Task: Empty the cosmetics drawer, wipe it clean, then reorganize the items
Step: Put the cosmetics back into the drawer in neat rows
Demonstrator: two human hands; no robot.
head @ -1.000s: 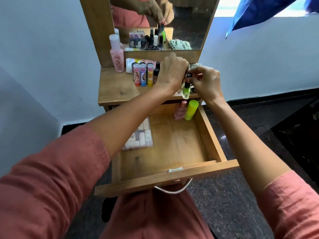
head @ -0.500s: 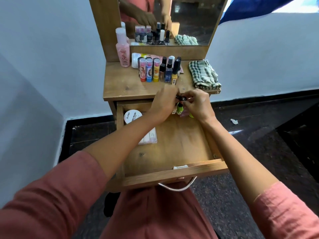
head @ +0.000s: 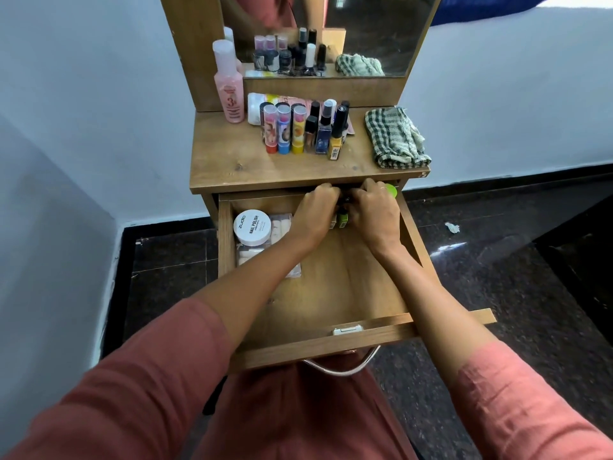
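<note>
The wooden drawer (head: 331, 340) is pulled out under the dresser top (head: 232, 161). My left hand (head: 315, 210) and my right hand (head: 374, 210) meet at its back, fingers curled around small nail polish bottles (head: 342, 220) with black caps standing there. A lime-green tube (head: 392, 190) peeks out behind my right hand. A white nail polish remover jar (head: 251, 227) sits on a clear packet of cotton pads (head: 282, 227) in the drawer's back left corner.
On the dresser top stand a pink bottle (head: 229, 91), three lip balm sticks (head: 284, 129), several nail polish bottles (head: 326, 131) and a folded checked cloth (head: 393, 139). A mirror (head: 331, 34) rises behind. Dark floor lies on both sides.
Both hands carried the green nail polish bottle down from the dresser top's front edge into the back of the drawer. The view tilted, showing the whole top and cloth.
</note>
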